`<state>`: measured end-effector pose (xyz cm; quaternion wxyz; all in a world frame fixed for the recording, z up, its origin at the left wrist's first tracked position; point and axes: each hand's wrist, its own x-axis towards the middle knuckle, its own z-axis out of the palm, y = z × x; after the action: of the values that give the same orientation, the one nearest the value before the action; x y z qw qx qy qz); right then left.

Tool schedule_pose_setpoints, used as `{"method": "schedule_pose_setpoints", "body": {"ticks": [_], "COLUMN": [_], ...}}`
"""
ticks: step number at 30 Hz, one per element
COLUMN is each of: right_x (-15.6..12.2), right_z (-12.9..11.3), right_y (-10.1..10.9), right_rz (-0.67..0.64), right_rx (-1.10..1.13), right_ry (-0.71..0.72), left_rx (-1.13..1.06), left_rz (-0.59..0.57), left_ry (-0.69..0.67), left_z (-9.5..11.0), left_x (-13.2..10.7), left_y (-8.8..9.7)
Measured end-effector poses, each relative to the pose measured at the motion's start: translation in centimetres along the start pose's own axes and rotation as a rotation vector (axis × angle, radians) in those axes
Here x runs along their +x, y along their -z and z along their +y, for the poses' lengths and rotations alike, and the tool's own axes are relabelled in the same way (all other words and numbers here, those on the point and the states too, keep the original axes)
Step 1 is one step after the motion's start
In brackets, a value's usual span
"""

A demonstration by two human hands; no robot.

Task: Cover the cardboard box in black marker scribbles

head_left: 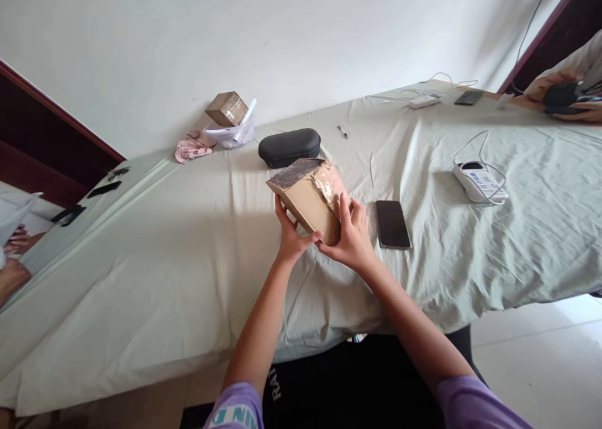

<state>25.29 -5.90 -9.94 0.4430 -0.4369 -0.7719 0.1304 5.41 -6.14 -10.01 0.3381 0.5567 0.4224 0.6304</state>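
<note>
Between my two hands is a brown cardboard box (pixel 308 203), tilted, with shiny clear tape and a dark strip along its far side. My left hand (pixel 294 236) grips its lower left edge, thumb along the near side. My right hand (pixel 350 231) closes on the right side, with fingers on the taped face and thumb at the near corner. Just beyond the box lies a black hard case (pixel 289 147). A dark phone (pixel 394 224) rests on the cloth to the right of my right hand.
A pale green cloth (pixel 188 247) covers the long table. Along the back are a pink cloth (pixel 193 147), a clear tub (pixel 235 134) with another cardboard box (pixel 226 109), and a pen (pixel 342 131). A white corded device (pixel 480 181) lies right. Other people's hands show at both sides.
</note>
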Motion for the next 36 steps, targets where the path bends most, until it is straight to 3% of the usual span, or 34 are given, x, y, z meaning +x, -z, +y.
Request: {"method": "schedule_pose_setpoints", "body": {"ticks": [4, 8, 10, 12, 14, 17, 20, 23, 29, 36], "right_x": [0.7, 1.5, 1.5, 1.3, 1.2, 1.4, 1.7, 1.8, 1.5, 1.4], "right_z": [0.7, 2.3, 2.4, 2.1, 1.7, 1.7, 2.5, 3.4, 4.1, 3.6], "right_y": [2.0, 2.3, 1.7, 1.3, 1.4, 2.2, 2.8, 2.1, 0.4, 0.8], "right_rz": [-0.142, -0.167, -0.276, -0.419, -0.462, -0.349, -0.204, -0.152, -0.18, -0.246], "right_rx": [0.395, 0.697, 0.804, 0.961, 1.064, 0.981, 0.691, 0.485, 0.452, 0.512], "right_ry": [0.022, -0.328, -0.471, -0.533, -0.525, -0.383, -0.185, -0.081, -0.017, -0.081], "left_rx": [-0.212, -0.407, -0.425, -0.396, -0.357, -0.327, -0.287, -0.276, -0.314, -0.188], "left_rz": [0.073, 0.026, -0.013, -0.037, -0.065, -0.108, -0.133, -0.198, -0.269, -0.116], "left_ry": [0.064, 0.346, 0.439, 0.473, 0.474, 0.389, 0.229, 0.137, 0.177, 0.174], "left_z": [-0.3, -1.0, -1.3, -1.4, -1.0, 0.4, 2.8, 5.4, 7.8, 7.1], "left_x": [0.3, -0.1, -0.6, -0.8, -0.5, 0.9, 2.2, 2.7, 2.4, 2.9], "left_y": [1.8, 3.5, 3.5, 3.3, 3.2, 3.7, 4.4, 4.4, 3.9, 2.6]}}
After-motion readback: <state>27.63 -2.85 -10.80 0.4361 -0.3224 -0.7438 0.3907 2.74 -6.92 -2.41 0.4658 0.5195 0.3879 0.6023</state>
